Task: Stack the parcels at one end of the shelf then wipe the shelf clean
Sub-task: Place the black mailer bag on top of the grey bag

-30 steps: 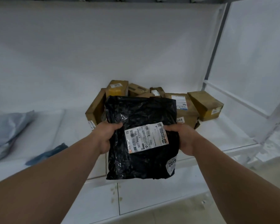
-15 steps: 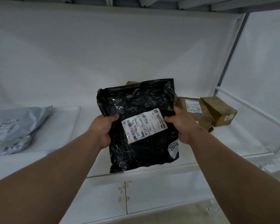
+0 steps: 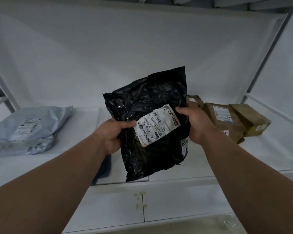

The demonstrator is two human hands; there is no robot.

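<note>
A black plastic parcel (image 3: 147, 102) with a white shipping label is held up over the white shelf (image 3: 201, 166), tilted to the right. My left hand (image 3: 114, 135) grips its left edge and my right hand (image 3: 195, 123) grips its right edge. Behind the parcel, at the shelf's right end, lie several brown cardboard parcels (image 3: 227, 120), partly hidden by it. A grey plastic mailer (image 3: 29, 127) lies at the left end of the shelf. A dark blue cloth (image 3: 105, 168) shows on the shelf under my left forearm.
White walls close the shelf at the back and right. A grey metal upright (image 3: 267, 53) runs along the right rear corner, another at the far left. The shelf's front panel (image 3: 176, 205) has small stains near a seam. Another shelf spans overhead.
Both hands have lifted the black parcel higher and tilted it to the right. The view has shifted left and up, so more of the grey mailer shows and the brown parcels sit further right.
</note>
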